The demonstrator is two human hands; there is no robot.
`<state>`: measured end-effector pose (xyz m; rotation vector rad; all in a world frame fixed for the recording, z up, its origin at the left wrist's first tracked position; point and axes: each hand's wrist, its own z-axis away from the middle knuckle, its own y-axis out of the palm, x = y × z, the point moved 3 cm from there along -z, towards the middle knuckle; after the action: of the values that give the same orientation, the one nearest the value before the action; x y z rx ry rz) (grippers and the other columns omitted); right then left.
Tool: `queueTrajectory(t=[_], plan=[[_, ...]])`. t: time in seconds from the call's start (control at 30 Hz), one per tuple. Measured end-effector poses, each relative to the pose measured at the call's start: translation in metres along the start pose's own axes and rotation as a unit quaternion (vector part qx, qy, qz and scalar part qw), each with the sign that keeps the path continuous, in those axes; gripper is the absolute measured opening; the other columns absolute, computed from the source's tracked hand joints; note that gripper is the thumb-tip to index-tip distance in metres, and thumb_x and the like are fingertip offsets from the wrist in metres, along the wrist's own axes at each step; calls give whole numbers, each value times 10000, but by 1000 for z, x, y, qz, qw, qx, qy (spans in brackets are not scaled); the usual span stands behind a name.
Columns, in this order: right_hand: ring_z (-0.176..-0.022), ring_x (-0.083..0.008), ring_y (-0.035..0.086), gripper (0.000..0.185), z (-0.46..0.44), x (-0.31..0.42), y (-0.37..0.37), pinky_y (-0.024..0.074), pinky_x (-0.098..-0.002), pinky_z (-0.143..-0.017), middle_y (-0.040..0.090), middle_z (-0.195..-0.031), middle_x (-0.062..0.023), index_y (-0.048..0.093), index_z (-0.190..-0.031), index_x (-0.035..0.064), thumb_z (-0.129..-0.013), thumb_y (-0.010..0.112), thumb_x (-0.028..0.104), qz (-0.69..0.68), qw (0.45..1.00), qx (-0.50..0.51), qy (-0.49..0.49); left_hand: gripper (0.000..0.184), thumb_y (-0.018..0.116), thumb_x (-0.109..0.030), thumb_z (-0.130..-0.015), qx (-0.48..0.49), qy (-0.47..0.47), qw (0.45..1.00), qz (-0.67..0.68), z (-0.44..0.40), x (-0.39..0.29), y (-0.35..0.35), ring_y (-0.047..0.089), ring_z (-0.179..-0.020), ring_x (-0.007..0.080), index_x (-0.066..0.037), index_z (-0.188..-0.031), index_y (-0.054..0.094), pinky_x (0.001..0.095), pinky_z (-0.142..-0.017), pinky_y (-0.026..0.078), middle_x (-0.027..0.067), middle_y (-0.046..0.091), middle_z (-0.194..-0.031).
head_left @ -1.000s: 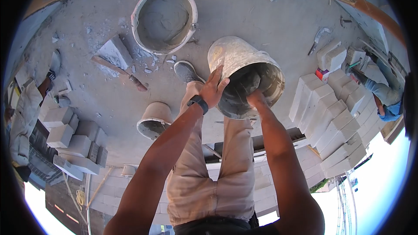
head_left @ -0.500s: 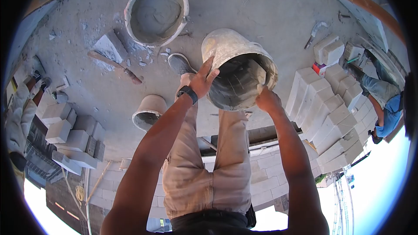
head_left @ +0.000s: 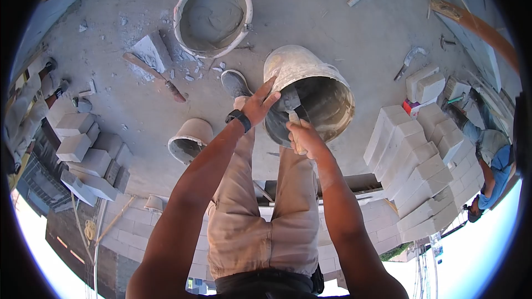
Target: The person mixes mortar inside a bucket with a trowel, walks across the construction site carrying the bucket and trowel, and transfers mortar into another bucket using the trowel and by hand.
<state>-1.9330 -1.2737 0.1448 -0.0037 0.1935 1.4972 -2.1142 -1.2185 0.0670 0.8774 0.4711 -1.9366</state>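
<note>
Grey concrete floor, stacked pale blocks to your right, tilted bucket with mouth toward you, your left grip spread against its outer wall, your right grip closed around a trowel, blade inside the bucket.

- My bucket: chalky off-white, streaked grey inside
- My trowel: grey blade, pale tan handle
- My watch: black
- My trousers: beige
- Tub at eleven o'clock: whitish rim, grey mortar
- Beam at two o'clock: orange-brown
- Blocks at three o'clock: pale grey
</note>
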Motion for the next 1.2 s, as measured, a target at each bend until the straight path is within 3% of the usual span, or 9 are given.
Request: queueTrajectory(t=[0.03,0.2,0.3,0.5,0.6,0.67,0.8,0.87,1.2], plan=[[-656,-224,641,349,-10,-8,-12,502,-379,-553,611,-783,-124,509,-1066,68,-888,652,331,296,952,-71,-40,698,524,-453,-986,3,-13,1000,12,0,-1,1,387,-1393,284,-40,-1505,304,347,-1132,300,210,408,-1490],[-817,-375,693,440,18,-57,-42,536,-504,-707,659,-988,-218,436,-1214,51,-887,608,290,572,770,-241,-147,711,605,-484,-934,3,-84,994,74,-3,5,-16,474,-1312,278,-55,-1462,399,378,-1092,362,211,491,-1409],[-795,-366,694,528,24,-75,-59,549,-499,-713,646,-1027,-207,405,-1296,47,-868,621,268,700,692,-172,-47,499,692,-439,-890,-145,16,985,96,-8,2,-46,642,-936,193,-26,-1153,595,341,-841,530,109,644,-1043],[-859,-347,694,591,32,-82,-48,547,-489,-762,661,-1009,-190,415,-1284,75,-802,697,268,612,738,-246,-141,344,691,-379,-900,-553,-134,780,259,-19,-21,-174,580,-700,109,-78,-1002,561,273,-603,504,10,569,-839],[-870,-385,681,570,12,-91,-47,538,-506,-757,667,-994,-210,409,-1289,65,-823,664,272,687,703,-184,-20,297,666,-341,-915,-432,-123,844,292,-38,9,-208,591,-707,116,-88,-1021,552,285,-625,509,4,566,-838],[-886,-419,666,501,24,-84,-31,528,-509,-760,673,-965,-234,457,-1242,53,-838,641,285,591,784,-187,-40,210,652,-291,-923,-429,-133,817,362,-38,7,-212,585,-683,112,-109,-988,570,304,-660,516,-28,549,-778],[-722,-380,677,393,23,-124,-14,538,-448,-632,669,-807,-205,552,-1085,25,-825,695,283,410,823,-283,-271,132,627,-278,-934,-320,-99,752,568,-28,-31,-198,526,-580,115,-158,-897,587,326,-691,512,-73,479,-611],[-513,-245,617,329,57,-105,12,499,-371,-459,613,-701,-111,554,-1055,37,-839,704,234,149,964,-195,-102,176,634,-307,-925,-270,-85,733,619,-24,-35,-188,493,-548,114,-166,-848,562,330,-696,494,-69,474,-601],[-441,-151,539,178,110,-145,15,469,-309,-390,530,-636,-34,542,-911,45,-857,680,143,20,967,-170,-190,148,665,-267,-899,-295,-76,754,582,82,-145,-117,425,-594,84,-207,-842,541,302,-702,403,-84,426,-647]])
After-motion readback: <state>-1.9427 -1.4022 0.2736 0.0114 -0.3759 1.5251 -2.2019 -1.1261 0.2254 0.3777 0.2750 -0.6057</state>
